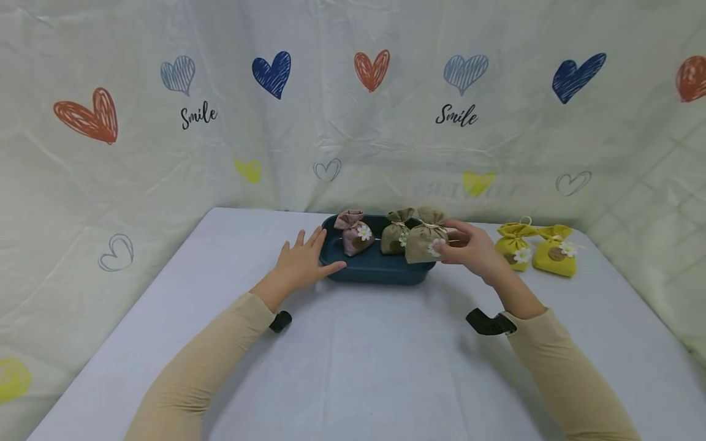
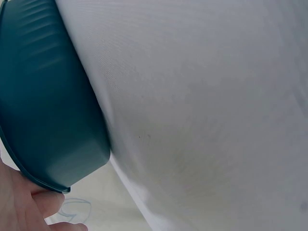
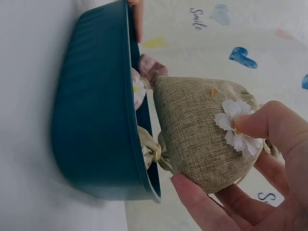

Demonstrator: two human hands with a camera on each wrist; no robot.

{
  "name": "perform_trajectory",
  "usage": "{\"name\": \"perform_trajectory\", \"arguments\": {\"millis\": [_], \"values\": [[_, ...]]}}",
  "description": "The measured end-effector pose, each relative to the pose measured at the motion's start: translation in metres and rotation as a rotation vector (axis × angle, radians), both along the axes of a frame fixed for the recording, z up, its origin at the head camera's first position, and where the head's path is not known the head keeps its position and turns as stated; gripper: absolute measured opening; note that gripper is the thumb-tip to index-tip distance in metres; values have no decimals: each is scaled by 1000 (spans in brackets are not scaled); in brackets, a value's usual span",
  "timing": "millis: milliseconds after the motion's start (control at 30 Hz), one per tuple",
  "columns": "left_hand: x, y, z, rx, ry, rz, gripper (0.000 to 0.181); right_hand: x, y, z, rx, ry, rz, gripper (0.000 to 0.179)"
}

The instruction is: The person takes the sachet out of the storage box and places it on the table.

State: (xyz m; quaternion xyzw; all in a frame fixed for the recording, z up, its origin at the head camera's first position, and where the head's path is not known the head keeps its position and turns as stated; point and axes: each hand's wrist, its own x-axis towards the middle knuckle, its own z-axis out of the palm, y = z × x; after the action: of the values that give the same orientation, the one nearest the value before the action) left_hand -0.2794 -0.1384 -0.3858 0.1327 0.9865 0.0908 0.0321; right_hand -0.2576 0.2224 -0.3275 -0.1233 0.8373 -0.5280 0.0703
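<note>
My right hand (image 1: 473, 250) holds a beige burlap pouch (image 3: 202, 130) with a white flower, thumb on the flower and fingers behind it. The pouch hangs over the right end of a dark teal basin (image 1: 375, 274). Inside the basin sit a pink pouch (image 1: 355, 236) at the left and an olive pouch (image 1: 394, 236) at the right, both tied at the neck. At the basin's left end my left hand (image 1: 298, 263) rests with spread fingers on the rim, its thumb along the front edge. The left wrist view shows its fingers touching the rim.
Two yellow pouches (image 1: 515, 248) with white flowers stand on the right of the white table (image 1: 380, 361). Behind the table hangs a pale curtain (image 1: 408, 141) printed with hearts and words. A dark wrist strap (image 1: 489, 323) sits on the right forearm.
</note>
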Motion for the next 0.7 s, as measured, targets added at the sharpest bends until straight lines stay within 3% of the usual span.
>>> {"name": "perform_trajectory", "arguments": {"millis": [700], "values": [[2, 1, -1, -1, 14, 1, 104, 11, 31, 1, -9, 23, -56, 72]]}}
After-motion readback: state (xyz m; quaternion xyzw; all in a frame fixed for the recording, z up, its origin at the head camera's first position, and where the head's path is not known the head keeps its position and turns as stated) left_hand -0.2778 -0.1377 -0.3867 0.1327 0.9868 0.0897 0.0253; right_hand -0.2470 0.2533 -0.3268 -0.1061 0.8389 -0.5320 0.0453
